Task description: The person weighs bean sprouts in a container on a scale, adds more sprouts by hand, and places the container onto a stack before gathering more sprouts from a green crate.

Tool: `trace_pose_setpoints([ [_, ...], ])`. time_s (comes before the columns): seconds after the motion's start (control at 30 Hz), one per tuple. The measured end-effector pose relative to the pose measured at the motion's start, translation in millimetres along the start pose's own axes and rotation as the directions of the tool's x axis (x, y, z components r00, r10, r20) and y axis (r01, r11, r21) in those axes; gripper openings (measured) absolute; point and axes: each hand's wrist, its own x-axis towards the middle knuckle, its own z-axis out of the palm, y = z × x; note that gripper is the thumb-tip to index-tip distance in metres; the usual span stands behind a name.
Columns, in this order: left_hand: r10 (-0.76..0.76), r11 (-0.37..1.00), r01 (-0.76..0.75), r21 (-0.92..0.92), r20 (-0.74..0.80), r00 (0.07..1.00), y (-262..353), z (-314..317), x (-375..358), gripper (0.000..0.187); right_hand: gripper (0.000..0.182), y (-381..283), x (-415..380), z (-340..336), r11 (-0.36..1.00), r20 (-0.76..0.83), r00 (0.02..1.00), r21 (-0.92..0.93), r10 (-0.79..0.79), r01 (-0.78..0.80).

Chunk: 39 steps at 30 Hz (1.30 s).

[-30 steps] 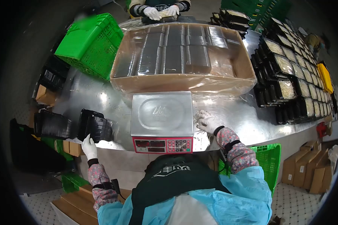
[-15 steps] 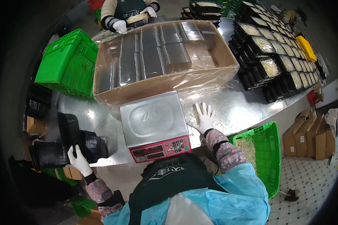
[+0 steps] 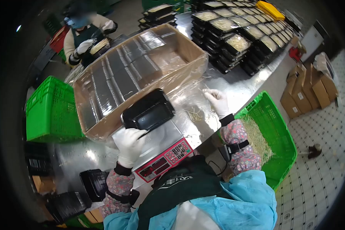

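My gloved left hand [image 3: 130,146] grips a black plastic tray [image 3: 151,113] by its near edge and holds it tilted over the scale [image 3: 163,138]. The tray hides part of the weighing plate; red digits glow on the scale's front panel. My gloved right hand [image 3: 217,102] is over the metal table to the right, its fingers drawn together. Whether anything is between those fingers I cannot make out. Pale thin strands [image 3: 195,114] lie loose on the table between the scale and my right hand. Stacked black trays [image 3: 94,184] sit at the lower left.
A large cardboard box [image 3: 79,117] with packed clear lids stands behind the scale. Green crates flank it: one at left [image 3: 46,111], one at right [image 3: 285,142] holding pale strands. Filled trays [image 3: 239,44] are piled at the back right. Across the table a co-worker [image 3: 87,32] holds a filled tray.
My left hand has taken a black tray from the stack at left and brought it over the scale. My right hand has lifted from lying spread, fingers now drawn together. The view has turned.
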Motion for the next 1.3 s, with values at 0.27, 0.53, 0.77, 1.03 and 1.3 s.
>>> trace_pose_setpoints([
  [0.27,0.481,0.863,-0.396,-0.313,0.271,0.833,76,132,56,0.019,0.035,-85,-88,-1,0.593,0.391,0.913,-0.709,-0.119,0.381],
  [0.53,0.370,0.912,-0.292,-0.290,0.267,0.890,69,231,94,0.018,0.029,-79,-163,-112,0.726,-0.042,0.912,-0.621,-0.407,0.295],
  [0.77,0.133,0.965,-0.233,0.120,0.543,0.829,66,289,119,0.037,0.021,-41,-250,-358,0.971,-0.657,0.748,-0.226,-0.092,-0.080],
  [1.03,0.368,0.906,-0.155,-0.395,0.549,0.751,270,359,161,0.058,0.057,145,-309,-522,0.754,-0.742,0.627,-0.267,0.236,-0.600],
  [1.3,0.323,0.913,-0.277,-0.300,0.945,0.042,285,592,117,0.092,0.101,201,-240,-456,0.312,-0.462,0.650,-0.613,0.603,-0.726],
])
